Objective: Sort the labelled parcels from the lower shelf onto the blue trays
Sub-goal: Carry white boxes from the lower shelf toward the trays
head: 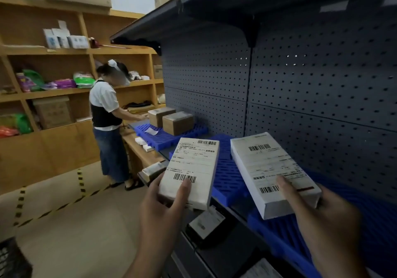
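Observation:
My left hand grips a flat white parcel with a barcode label, thumb on its top face, held over the shelf's front edge. My right hand grips a second, longer white labelled parcel, tilted, above a blue ridged tray. A middle blue tray lies between the two parcels. The far blue tray carries two brown cardboard boxes. On the lower shelf below, more labelled parcels show partly.
Dark pegboard backs the shelf, with an upper shelf overhead. A person stands at the far end of the shelf, reaching toward it. Wooden shelving with goods lines the left wall. Striped tape marks the floor.

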The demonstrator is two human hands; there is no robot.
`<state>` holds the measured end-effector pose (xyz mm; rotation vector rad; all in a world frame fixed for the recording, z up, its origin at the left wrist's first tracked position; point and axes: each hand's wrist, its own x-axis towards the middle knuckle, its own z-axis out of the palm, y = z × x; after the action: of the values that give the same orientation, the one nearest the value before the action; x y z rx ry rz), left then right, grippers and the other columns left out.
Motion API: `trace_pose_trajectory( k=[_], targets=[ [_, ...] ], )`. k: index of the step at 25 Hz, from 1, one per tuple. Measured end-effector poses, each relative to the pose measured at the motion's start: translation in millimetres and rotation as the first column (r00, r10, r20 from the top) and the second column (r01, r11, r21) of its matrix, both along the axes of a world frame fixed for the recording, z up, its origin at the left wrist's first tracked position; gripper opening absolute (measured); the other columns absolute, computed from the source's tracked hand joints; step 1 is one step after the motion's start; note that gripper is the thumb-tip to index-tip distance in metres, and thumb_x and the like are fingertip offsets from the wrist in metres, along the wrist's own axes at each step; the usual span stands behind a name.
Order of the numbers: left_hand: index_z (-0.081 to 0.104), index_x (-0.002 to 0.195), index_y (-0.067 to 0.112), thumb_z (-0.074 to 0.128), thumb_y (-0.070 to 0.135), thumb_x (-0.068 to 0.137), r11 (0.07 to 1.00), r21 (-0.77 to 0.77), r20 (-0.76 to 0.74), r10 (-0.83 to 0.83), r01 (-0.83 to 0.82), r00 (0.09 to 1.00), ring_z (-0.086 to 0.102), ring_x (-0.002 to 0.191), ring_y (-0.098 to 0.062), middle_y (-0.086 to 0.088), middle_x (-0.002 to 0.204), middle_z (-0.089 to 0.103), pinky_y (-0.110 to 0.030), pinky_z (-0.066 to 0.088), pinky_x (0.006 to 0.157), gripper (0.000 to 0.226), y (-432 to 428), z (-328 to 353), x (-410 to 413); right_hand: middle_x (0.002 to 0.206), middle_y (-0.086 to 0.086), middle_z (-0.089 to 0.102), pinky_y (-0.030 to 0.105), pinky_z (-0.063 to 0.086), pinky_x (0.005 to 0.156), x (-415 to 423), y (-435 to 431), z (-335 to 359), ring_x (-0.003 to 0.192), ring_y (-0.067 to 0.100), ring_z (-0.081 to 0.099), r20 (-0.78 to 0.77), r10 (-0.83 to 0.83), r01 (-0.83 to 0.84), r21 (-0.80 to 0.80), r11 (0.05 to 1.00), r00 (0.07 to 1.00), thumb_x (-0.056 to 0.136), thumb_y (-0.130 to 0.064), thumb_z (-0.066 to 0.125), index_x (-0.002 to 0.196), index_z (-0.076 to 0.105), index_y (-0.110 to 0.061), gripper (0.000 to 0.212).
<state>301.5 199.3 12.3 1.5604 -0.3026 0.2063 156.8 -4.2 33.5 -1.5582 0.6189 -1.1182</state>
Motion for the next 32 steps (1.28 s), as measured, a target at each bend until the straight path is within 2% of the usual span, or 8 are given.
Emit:
trace_pose_trajectory(
  k=[5, 12, 16, 21, 25, 28, 30, 32],
  targets=[
    [0.069, 0.114, 0.037, 0.079, 0.046, 0.082, 0.980, 0.019, 0.051, -0.200, 0.199, 0.979, 0.067, 0.087, 0.017, 0.044, 0.093, 0.069, -0.001, 0.048, 0.061, 0.034, -28, -7, 145, 0.071, -0.029, 0.073, 0.006, 0.049, 0.047, 106, -1, -13, 0.066, -0.012, 0.069, 0.029, -0.285, 0.284, 0.025, 0.958, 0.958, 0.058, -0.067, 0.079, 0.073, 0.075, -0.035, 0.036],
    [0.067, 0.107, 0.043, 0.076, 0.043, 0.089, 0.862, 0.096, 0.053, -0.504, 0.498, 0.862, 0.068, 0.083, 0.017, 0.041, 0.087, 0.071, -0.002, 0.049, 0.057, 0.021, -71, 0, 306, 0.071, -0.035, 0.071, 0.006, 0.050, 0.050, 217, 31, -25, 0.067, -0.013, 0.069, 0.026, -0.608, 0.600, 0.133, 0.789, 0.793, 0.062, -0.060, 0.084, 0.073, 0.072, -0.038, 0.027],
    [0.067, 0.115, 0.035, 0.073, 0.044, 0.091, 0.780, 0.136, 0.004, -0.617, 0.611, 0.787, 0.067, 0.081, 0.018, 0.020, 0.093, 0.074, -0.002, 0.049, 0.056, 0.026, -106, -4, 331, 0.071, -0.032, 0.072, 0.011, 0.054, 0.054, 237, 31, -28, 0.069, -0.009, 0.071, -0.014, -0.704, 0.700, 0.129, 0.703, 0.710, 0.073, -0.042, 0.089, 0.078, 0.073, -0.036, 0.018],
    [0.064, 0.105, 0.038, 0.073, 0.040, 0.091, 0.723, 0.208, -0.049, -0.665, 0.659, 0.745, 0.064, 0.076, 0.022, 0.025, 0.085, 0.066, 0.002, 0.044, 0.055, 0.017, -123, -14, 333, 0.064, -0.025, 0.072, 0.007, 0.050, 0.050, 248, 28, -31, 0.066, -0.013, 0.069, -0.086, -0.760, 0.765, 0.079, 0.639, 0.644, 0.075, -0.043, 0.088, 0.080, 0.072, -0.035, 0.018],
    [0.063, 0.103, 0.037, 0.074, 0.036, 0.092, 0.700, 0.268, -0.052, -0.676, 0.662, 0.735, 0.058, 0.073, 0.030, 0.025, 0.084, 0.065, 0.005, 0.041, 0.055, 0.015, -126, -17, 334, 0.076, -0.018, 0.072, 0.006, 0.045, 0.047, 255, 26, -41, 0.061, -0.011, 0.066, -0.194, -0.790, 0.809, 0.039, 0.587, 0.582, 0.077, -0.045, 0.086, 0.088, 0.076, -0.027, 0.023],
    [0.061, 0.100, 0.040, 0.074, 0.035, 0.093, 0.711, 0.316, -0.008, -0.660, 0.628, 0.751, 0.063, 0.077, 0.022, 0.024, 0.086, 0.066, 0.002, 0.045, 0.059, 0.015, -123, -15, 334, 0.078, -0.013, 0.074, 0.005, 0.045, 0.046, 255, 28, -42, 0.058, -0.013, 0.064, -0.263, -0.786, 0.808, -0.039, 0.588, 0.559, 0.078, -0.046, 0.085, 0.088, 0.074, -0.025, 0.026],
    [0.065, 0.105, 0.035, 0.071, 0.042, 0.093, 0.718, 0.430, 0.030, -0.618, 0.548, 0.786, 0.065, 0.091, 0.003, 0.017, 0.095, 0.071, -0.011, 0.053, 0.073, 0.015, -121, -17, 332, 0.083, -0.005, 0.076, 0.022, 0.055, 0.068, 256, 28, -39, 0.072, -0.001, 0.068, -0.385, -0.764, 0.796, -0.108, 0.595, 0.518, 0.079, -0.058, 0.078, 0.085, 0.072, -0.026, 0.033],
    [0.067, 0.123, 0.020, 0.063, 0.054, 0.093, 0.649, 0.669, 0.113, -0.570, 0.362, 0.814, 0.054, 0.113, -0.023, 0.000, 0.114, 0.073, -0.040, 0.049, 0.095, 0.046, -119, -17, 329, 0.087, 0.000, 0.073, 0.042, 0.041, 0.097, 256, 26, -36, 0.092, 0.023, 0.066, -0.540, -0.742, 0.780, -0.228, 0.583, 0.397, 0.080, -0.070, 0.067, 0.087, 0.071, -0.025, 0.047]
  ],
)
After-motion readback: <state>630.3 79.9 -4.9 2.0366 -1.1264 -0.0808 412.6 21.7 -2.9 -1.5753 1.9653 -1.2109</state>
